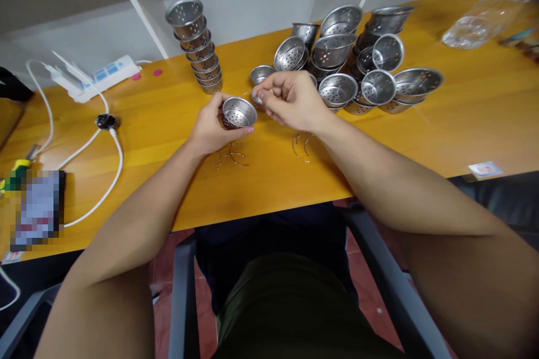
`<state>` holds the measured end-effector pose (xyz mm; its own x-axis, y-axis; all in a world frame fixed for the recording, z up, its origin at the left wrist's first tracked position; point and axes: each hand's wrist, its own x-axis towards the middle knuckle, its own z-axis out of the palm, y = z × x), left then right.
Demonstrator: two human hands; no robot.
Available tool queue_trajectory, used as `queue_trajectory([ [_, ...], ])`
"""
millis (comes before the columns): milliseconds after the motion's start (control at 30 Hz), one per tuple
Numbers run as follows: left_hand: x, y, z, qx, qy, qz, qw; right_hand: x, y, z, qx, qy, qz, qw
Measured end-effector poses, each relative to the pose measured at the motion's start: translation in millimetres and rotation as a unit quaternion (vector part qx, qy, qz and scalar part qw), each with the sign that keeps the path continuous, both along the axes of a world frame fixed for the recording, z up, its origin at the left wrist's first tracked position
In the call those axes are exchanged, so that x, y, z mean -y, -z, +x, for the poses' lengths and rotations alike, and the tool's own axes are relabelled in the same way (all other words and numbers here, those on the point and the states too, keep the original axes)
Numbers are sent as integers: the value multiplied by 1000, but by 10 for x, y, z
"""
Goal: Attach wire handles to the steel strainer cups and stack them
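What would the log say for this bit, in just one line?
left hand: holds perforated metal cup | right hand: pinches small metal piece beside cup | wire clips on wooden table | stacked cups behind

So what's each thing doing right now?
Left hand: grip closed on a small perforated steel cup, tilted, mouth facing the camera.
Right hand: fingertips pinched beside the cup's rim; what they pinch is hidden.
Stack of perforated steel cups: nested, leaning.
Pile of loose steel cups: jumbled.
Bent wire pieces: lying on the yellow wooden table.
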<state>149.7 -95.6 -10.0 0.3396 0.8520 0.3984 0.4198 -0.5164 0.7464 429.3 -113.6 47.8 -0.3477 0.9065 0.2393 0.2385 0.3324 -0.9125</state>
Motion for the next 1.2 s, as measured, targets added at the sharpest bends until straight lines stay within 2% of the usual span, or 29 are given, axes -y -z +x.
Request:
queue_trajectory([
  [167, 110, -39, 167, 29, 10, -29, 999, 32, -6, -88, 37, 10, 15, 999],
  [300, 111, -65, 152, 42, -9, -35, 998, 6, 41, -107, 30, 12, 33, 999],
  [467, 75, -24, 134, 37, -14, -20, 999, -14, 102, -140, 23, 13, 45, 999],
  [667, 72, -23, 151, 42, -17, -23, 999, -1, 86, -161, 30, 13, 23, 999],
  [800, 94, -59, 162, 62, -7, -39, 997, -4, 98, -163, 46, 15, 51, 997],
  [1000, 106, -64, 148, 21, -1, -15, 1000, -7, 113, -161, 92, 42, 70, 992],
  [1200, 127, -83, 151, 10, -14, 1, 1000, 7, 98, -163, 102, 41, 74, 991],
])
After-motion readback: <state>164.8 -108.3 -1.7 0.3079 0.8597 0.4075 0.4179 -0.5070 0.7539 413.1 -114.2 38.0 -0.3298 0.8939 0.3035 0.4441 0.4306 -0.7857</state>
